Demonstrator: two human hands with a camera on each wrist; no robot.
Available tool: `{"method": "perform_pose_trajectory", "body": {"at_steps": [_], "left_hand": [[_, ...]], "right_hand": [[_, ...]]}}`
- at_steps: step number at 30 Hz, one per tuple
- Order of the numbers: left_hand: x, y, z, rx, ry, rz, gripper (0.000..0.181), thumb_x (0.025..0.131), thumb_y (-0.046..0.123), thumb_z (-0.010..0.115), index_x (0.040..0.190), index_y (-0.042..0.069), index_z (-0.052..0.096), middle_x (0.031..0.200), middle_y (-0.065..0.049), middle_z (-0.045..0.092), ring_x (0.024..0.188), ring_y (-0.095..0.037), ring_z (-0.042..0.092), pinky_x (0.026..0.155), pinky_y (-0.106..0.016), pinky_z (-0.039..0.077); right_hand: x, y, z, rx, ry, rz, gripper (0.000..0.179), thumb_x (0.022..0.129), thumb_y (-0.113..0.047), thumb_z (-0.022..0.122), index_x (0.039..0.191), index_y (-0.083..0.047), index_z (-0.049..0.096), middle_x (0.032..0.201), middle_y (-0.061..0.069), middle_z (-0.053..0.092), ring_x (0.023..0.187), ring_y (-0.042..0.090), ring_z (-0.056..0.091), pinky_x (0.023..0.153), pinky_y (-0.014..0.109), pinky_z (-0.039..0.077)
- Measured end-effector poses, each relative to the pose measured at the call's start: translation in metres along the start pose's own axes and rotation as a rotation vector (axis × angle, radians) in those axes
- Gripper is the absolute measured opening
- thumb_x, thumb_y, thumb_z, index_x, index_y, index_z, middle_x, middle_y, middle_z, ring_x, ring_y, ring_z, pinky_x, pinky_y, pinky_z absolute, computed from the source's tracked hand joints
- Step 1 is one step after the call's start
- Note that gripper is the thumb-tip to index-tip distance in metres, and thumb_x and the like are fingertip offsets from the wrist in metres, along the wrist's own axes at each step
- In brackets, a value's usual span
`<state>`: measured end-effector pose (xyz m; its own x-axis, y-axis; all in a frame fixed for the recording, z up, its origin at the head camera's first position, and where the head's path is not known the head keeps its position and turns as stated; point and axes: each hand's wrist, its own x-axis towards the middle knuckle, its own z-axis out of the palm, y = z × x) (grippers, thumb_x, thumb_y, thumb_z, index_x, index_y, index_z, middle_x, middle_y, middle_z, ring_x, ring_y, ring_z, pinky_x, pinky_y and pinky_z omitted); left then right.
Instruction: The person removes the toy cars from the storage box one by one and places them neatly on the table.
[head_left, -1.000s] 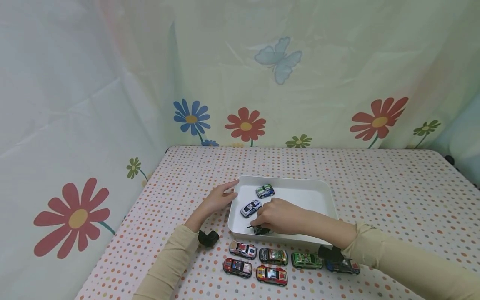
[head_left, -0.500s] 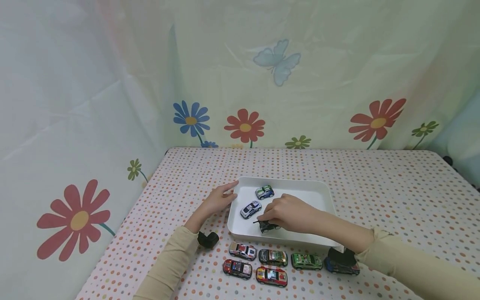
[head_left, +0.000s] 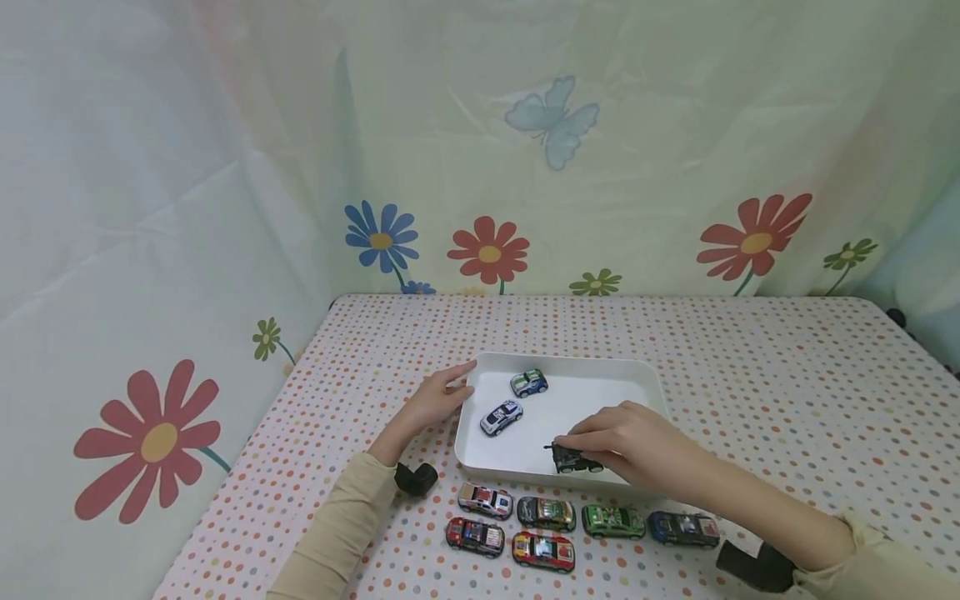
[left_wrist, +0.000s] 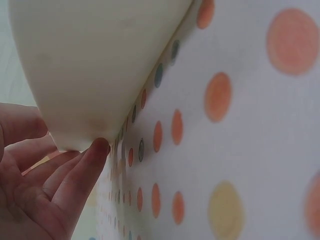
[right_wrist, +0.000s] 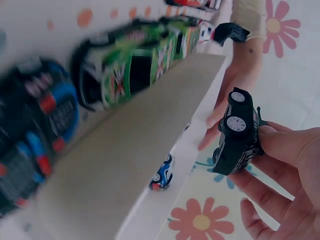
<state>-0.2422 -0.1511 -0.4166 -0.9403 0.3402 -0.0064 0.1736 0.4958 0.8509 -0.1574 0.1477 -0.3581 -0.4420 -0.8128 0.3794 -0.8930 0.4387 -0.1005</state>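
So I've got the dark toy car (head_left: 573, 460) pinched between thumb and fingers of my right hand (head_left: 633, 442), up over the near side of the white tray (head_left: 592, 392). My left hand (head_left: 435, 398) has its fingers loosely out, touching the tray's left end. Looks like the carrying step; I reckon next needs a steady pinch and wheels clear of the near wall.

Two toy cars (head_left: 502, 417) in tray (head_left: 592, 383), six more cars (head_left: 547, 514) before it, curtain (head_left: 645, 150) behind table (head_left: 787, 383)
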Motion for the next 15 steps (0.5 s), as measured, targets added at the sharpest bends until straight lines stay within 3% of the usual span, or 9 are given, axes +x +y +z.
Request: {"method": "perform_pose_trajectory", "body": {"at_steps": [7, 9, 12, 15], "left_hand": [[0.0, -0.002, 0.001, -0.001, 0.003, -0.002, 0.047, 0.097, 0.01, 0.05, 0.143, 0.006, 0.039, 0.145, -0.016, 0.034, 0.121, -0.037, 0.044, 0.093, -0.038, 0.046], [0.0, -0.002, 0.001, 0.011, 0.002, -0.002, 0.047, 0.097, 0.011, 0.05, 0.143, 0.007, 0.039, 0.145, -0.017, 0.034, 0.122, -0.037, 0.044, 0.093, -0.039, 0.046], [0.0, -0.002, 0.001, 0.022, 0.005, -0.001, 0.047, 0.097, 0.011, 0.05, 0.143, 0.007, 0.039, 0.145, -0.016, 0.034, 0.121, -0.037, 0.044, 0.094, -0.039, 0.046], [0.002, -0.002, 0.0, 0.029, 0.01, -0.003, 0.047, 0.097, 0.011, 0.051, 0.143, 0.007, 0.039, 0.145, -0.015, 0.034, 0.121, -0.037, 0.045, 0.093, -0.039, 0.046]], "right_hand": [[-0.028, -0.015, -0.002, 0.041, 0.057, 0.049, 0.045, 0.072, -0.002, 0.077, 0.115, -0.016, 0.069, 0.101, -0.007, 0.066, 0.085, 0.009, 0.061, 0.065, 0.031, 0.053], [-0.036, -0.02, 0.0, 0.052, 0.079, 0.053, 0.04, 0.077, -0.007, 0.075, 0.115, -0.016, 0.069, 0.102, -0.008, 0.066, 0.085, 0.009, 0.061, 0.065, 0.029, 0.054], [-0.048, -0.026, 0.005, 0.064, 0.101, 0.074, 0.025, 0.092, -0.026, 0.061, 0.114, -0.018, 0.07, 0.102, -0.011, 0.065, 0.086, 0.006, 0.06, 0.066, 0.026, 0.054], [-0.056, -0.032, 0.01, 0.067, 0.13, 0.07, 0.037, 0.099, -0.038, 0.041, 0.114, -0.02, 0.07, 0.103, -0.013, 0.064, 0.086, 0.005, 0.059, 0.068, 0.022, 0.052]]}}
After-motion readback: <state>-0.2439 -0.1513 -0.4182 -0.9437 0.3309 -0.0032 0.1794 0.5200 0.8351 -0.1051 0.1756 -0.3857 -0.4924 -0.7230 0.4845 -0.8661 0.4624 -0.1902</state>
